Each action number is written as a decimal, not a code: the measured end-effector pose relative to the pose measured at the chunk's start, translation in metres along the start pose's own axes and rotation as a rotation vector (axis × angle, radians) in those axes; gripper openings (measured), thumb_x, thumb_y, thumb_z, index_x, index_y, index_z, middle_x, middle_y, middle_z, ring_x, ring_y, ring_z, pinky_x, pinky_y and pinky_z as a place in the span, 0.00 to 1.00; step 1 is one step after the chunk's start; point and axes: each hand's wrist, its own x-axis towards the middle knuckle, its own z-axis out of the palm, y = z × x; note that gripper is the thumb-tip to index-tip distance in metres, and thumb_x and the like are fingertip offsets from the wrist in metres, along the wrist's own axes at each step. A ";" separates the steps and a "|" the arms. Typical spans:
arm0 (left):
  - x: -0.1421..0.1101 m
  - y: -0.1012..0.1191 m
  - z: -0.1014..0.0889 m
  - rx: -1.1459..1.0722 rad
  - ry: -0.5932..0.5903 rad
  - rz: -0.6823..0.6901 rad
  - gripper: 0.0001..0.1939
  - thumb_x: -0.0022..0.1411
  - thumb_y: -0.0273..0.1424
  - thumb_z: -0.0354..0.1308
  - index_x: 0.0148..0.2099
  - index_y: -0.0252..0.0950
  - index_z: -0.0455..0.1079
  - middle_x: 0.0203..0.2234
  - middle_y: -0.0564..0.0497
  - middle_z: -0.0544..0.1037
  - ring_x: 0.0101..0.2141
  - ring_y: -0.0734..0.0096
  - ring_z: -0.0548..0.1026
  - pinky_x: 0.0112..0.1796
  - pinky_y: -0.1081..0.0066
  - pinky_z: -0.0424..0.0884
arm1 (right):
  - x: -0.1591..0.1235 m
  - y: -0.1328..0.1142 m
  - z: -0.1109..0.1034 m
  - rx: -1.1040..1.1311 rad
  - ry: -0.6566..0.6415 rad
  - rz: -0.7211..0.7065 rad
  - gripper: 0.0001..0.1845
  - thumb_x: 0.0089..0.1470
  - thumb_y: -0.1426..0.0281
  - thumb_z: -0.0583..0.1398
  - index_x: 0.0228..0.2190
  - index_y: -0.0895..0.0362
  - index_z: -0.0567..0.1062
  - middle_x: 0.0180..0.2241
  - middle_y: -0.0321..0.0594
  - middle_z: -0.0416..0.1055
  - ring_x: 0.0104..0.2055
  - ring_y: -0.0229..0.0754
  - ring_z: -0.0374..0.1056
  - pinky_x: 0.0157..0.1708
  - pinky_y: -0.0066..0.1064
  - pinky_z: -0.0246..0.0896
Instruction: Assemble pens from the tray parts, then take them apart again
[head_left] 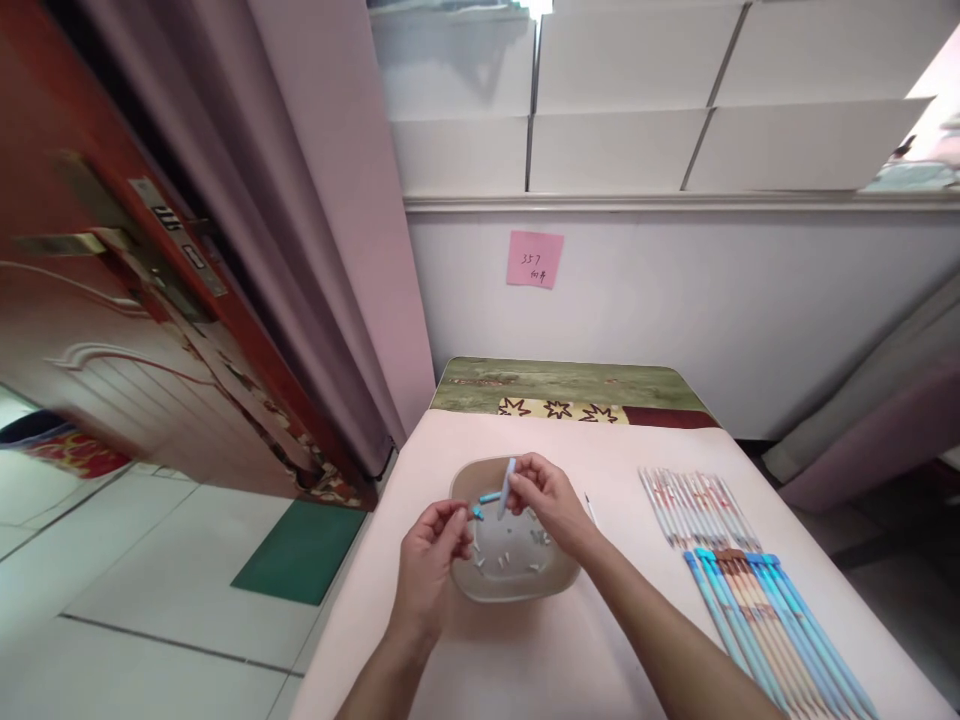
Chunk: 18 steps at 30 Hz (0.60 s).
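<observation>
My right hand (549,498) pinches a light blue pen barrel (506,490), tilted nearly upright over a beige plastic basin (517,598). My left hand (433,555) is closed in a pinch at the basin's left rim. A small bright blue piece (478,513) shows right by its fingertips; whether they hold it or it lies in the basin I cannot tell. Inside the basin lie a short blue tube (490,497) and several small white cone-shaped pieces (505,561). A thin pen refill (591,508) rests on the table right of the basin.
On the pink-covered table (495,670), a row of slim refills (697,508) lies at the right, above a row of blue and tan pens (776,630). A white wall with a pink note (535,259) stands behind. A red door (150,300) is at left.
</observation>
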 end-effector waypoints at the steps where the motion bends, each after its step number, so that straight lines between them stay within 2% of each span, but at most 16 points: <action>1: -0.002 0.000 0.008 -0.044 -0.021 -0.041 0.18 0.50 0.40 0.66 0.38 0.32 0.73 0.32 0.47 0.77 0.26 0.74 0.71 0.27 0.75 0.69 | -0.006 -0.004 0.003 0.216 0.038 0.045 0.17 0.58 0.58 0.55 0.43 0.56 0.64 0.21 0.31 0.69 0.23 0.36 0.68 0.25 0.27 0.64; 3: -0.005 0.001 0.022 -0.116 -0.102 -0.143 0.19 0.53 0.44 0.63 0.38 0.32 0.73 0.33 0.45 0.78 0.28 0.71 0.74 0.29 0.71 0.72 | -0.017 -0.008 0.007 0.434 0.070 0.099 0.22 0.52 0.57 0.60 0.44 0.56 0.64 0.21 0.29 0.68 0.21 0.35 0.66 0.23 0.26 0.63; 5: -0.009 0.000 0.031 -0.140 -0.197 -0.225 0.20 0.55 0.45 0.61 0.38 0.32 0.73 0.31 0.45 0.78 0.26 0.71 0.74 0.29 0.70 0.72 | -0.025 -0.008 0.009 0.491 0.095 0.130 0.22 0.49 0.56 0.63 0.41 0.56 0.66 0.21 0.30 0.69 0.22 0.34 0.67 0.22 0.24 0.62; 7: -0.012 -0.001 0.033 -0.123 -0.239 -0.242 0.18 0.53 0.42 0.64 0.37 0.32 0.73 0.27 0.48 0.77 0.23 0.73 0.73 0.27 0.72 0.71 | -0.029 -0.008 0.007 0.473 0.115 0.147 0.21 0.48 0.56 0.64 0.37 0.56 0.67 0.23 0.31 0.70 0.22 0.35 0.68 0.21 0.24 0.62; 11: -0.011 -0.002 0.029 -0.135 -0.149 -0.196 0.15 0.46 0.34 0.70 0.33 0.31 0.72 0.21 0.52 0.75 0.20 0.78 0.70 0.23 0.77 0.68 | -0.031 -0.010 -0.001 0.352 0.119 0.123 0.18 0.48 0.56 0.64 0.32 0.57 0.71 0.25 0.34 0.71 0.23 0.35 0.68 0.20 0.24 0.62; 15: -0.006 0.004 0.028 -0.359 -0.106 -0.167 0.14 0.45 0.28 0.70 0.34 0.32 0.72 0.22 0.55 0.73 0.22 0.80 0.70 0.24 0.80 0.69 | -0.032 -0.018 0.002 0.215 0.051 0.069 0.14 0.49 0.59 0.64 0.31 0.58 0.73 0.22 0.33 0.70 0.22 0.34 0.66 0.22 0.24 0.62; 18: -0.003 0.008 0.029 -0.492 -0.082 -0.158 0.11 0.47 0.25 0.69 0.34 0.32 0.72 0.23 0.55 0.73 0.23 0.81 0.71 0.25 0.81 0.70 | -0.028 -0.027 0.001 0.099 0.007 0.001 0.13 0.49 0.61 0.64 0.32 0.58 0.76 0.25 0.35 0.73 0.25 0.34 0.67 0.26 0.25 0.64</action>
